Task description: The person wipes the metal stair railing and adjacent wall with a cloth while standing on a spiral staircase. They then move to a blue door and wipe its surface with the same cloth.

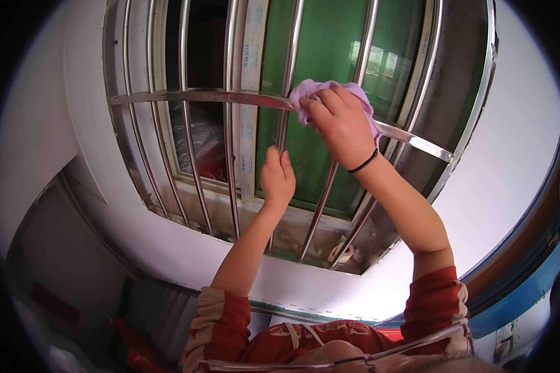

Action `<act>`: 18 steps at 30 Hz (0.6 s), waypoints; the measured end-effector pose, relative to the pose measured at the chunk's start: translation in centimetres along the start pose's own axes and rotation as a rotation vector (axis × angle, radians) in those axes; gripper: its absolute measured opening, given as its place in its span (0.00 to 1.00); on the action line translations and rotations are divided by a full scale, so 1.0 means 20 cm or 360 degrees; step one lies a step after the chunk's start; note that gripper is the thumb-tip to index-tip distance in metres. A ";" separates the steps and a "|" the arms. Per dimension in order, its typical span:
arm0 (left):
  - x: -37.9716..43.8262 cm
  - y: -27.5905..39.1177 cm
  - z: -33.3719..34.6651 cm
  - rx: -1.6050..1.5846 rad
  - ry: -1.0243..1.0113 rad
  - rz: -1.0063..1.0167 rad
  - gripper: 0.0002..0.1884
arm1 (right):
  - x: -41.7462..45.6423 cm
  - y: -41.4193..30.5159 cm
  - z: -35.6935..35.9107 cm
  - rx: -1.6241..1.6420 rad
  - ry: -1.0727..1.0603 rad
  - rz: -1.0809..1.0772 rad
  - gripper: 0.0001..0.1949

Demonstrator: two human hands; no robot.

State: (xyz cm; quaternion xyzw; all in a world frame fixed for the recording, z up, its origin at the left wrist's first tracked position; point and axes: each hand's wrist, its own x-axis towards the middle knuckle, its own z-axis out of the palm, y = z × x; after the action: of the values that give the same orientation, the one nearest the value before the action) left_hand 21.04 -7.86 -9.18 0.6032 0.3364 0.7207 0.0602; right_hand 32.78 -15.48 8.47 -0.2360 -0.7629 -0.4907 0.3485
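Observation:
Before me stands a metal window grille [247, 97] with upright round bars and one flat crossbar. My left hand [278, 176] is closed around a vertical bar below the crossbar, left of centre. Higher up and to the right, my right hand [343, 126] presses a bunched light purple cloth [331, 88] against the crossbar, its fingers curled over the folds. The cloth hides part of the crossbar and of a vertical bar. A dark band circles my right wrist.
Behind the bars are a green window pane [317, 154] and a window frame [249, 70] with printed film. On the sill [289, 235] lies a roll of tape [343, 252]. White wall [504, 154] surrounds the opening. Grey cushions [163, 312] and a red item [133, 340] are at lower left.

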 end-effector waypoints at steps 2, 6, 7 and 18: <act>0.01 0.00 0.00 -0.0013 0.0038 0.0018 0.11 | 0.12 -0.04 0.05 0.0099 0.0183 -0.0104 0.18; 0.01 0.00 0.00 0.0021 -0.0016 -0.0033 0.10 | 0.35 -0.17 0.33 -0.0109 -0.0237 -0.0015 0.21; 0.01 0.02 0.00 -0.0012 -0.0031 -0.0053 0.09 | 0.36 -0.18 0.37 -0.0218 -0.0503 0.0048 0.23; -0.01 0.00 0.01 -0.0074 -0.0058 -0.0048 0.07 | 0.59 -0.13 0.50 0.0395 -0.1038 0.0483 0.24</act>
State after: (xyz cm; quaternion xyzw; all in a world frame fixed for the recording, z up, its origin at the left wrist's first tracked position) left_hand 21.21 -7.95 -9.24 0.6095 0.3273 0.7163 0.0913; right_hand 20.45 -7.24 13.20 -0.4460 -0.8438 -0.2365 0.1819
